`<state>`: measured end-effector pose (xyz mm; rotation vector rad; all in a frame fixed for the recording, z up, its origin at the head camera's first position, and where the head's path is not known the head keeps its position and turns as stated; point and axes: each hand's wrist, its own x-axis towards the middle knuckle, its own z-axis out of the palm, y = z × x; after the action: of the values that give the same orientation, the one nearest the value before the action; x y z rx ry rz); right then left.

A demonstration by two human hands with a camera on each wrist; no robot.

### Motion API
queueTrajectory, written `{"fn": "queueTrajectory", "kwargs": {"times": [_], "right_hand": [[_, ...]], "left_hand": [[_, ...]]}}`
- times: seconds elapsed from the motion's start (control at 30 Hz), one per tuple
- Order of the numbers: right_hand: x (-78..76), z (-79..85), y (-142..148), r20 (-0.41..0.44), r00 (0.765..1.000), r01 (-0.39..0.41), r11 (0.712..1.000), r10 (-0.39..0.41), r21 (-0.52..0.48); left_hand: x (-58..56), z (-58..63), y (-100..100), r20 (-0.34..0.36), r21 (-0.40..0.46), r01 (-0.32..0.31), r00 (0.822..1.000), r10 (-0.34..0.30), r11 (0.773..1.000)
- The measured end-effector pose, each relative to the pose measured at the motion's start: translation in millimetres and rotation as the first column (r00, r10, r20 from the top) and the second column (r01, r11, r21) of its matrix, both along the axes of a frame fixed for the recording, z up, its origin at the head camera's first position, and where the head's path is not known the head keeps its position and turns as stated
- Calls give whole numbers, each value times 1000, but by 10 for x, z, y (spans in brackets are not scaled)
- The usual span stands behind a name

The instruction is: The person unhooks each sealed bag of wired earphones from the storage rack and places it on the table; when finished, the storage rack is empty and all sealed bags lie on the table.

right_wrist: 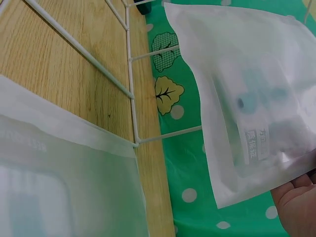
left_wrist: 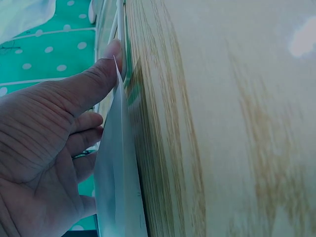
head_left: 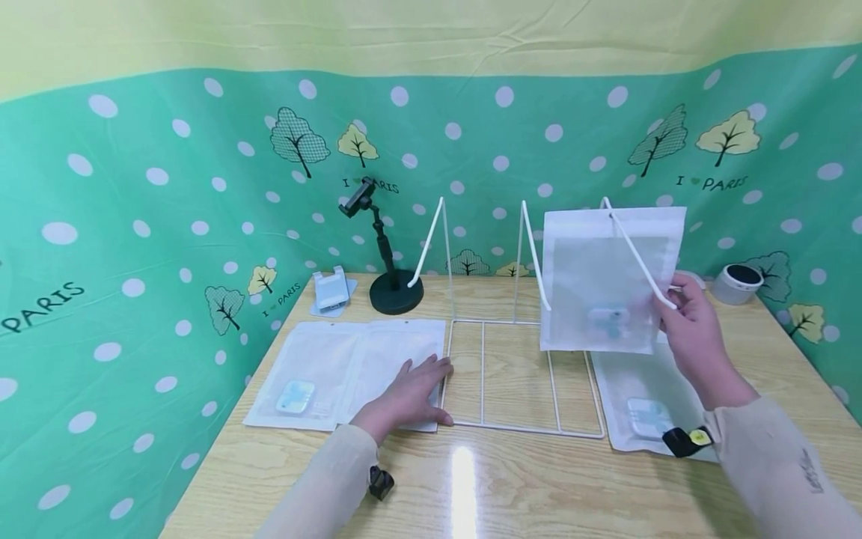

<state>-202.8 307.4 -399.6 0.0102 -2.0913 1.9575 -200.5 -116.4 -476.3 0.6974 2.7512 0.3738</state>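
A white wire rack [head_left: 521,429] with upright dividers stands on the table. My right hand [head_left: 697,329] grips the right edge of a frosted white pouch [head_left: 579,277], holding it upright above the rack's base by the right divider, whose wire crosses in front of it. A pale boxed item and a printed label show faintly through the pouch [right_wrist: 256,103] in the right wrist view. My left hand [head_left: 409,393] rests with spread fingers at the rack's left edge, over a flat pouch [head_left: 393,348]. Its thumb touches the rack's front corner in the left wrist view.
Another pouch [head_left: 323,359] lies at the far left, and one [head_left: 616,378] lies right of the rack. Behind stand a small white folding stand [head_left: 330,290], a black phone holder [head_left: 396,293] and a white cylinder with a dark top [head_left: 737,284]. A green dotted curtain hangs behind.
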Motion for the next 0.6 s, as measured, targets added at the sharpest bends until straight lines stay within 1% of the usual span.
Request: {"fn": "queueTrajectory", "kwargs": {"times": [0.03, 0.1, 0.2, 0.27, 0.3, 0.43, 0.6], "right_hand": [[16, 0, 3, -1, 1000, 1, 1000, -1, -1], [46, -2, 8, 0, 1000, 12, 999, -12, 32], [97, 1, 25, 26, 999, 31, 993, -34, 112], [131, 5, 31, 44, 997, 47, 981, -56, 190], [147, 9, 37, 50, 997, 47, 979, -58, 198], [204, 11, 48, 54, 997, 39, 979, -51, 198], [270, -9, 56, -3, 1000, -4, 997, 4, 71]], "left_hand": [[-2, -5, -1, -1, -1, 0, 1000, 0, 1000], [-4, -13, -2, -2, -3, 1, 1000, -1, 1000], [-4, -18, -3, -3, -2, 1, 1000, -1, 1000], [-2, -16, -3, -2, 0, 2, 1000, -2, 1000], [-1, -14, -3, -1, 1, 3, 1000, -3, 1000], [0, -15, -3, 0, 1, 3, 1000, -3, 1000], [0, -22, -4, -3, -1, 3, 1000, -3, 1000]]}}
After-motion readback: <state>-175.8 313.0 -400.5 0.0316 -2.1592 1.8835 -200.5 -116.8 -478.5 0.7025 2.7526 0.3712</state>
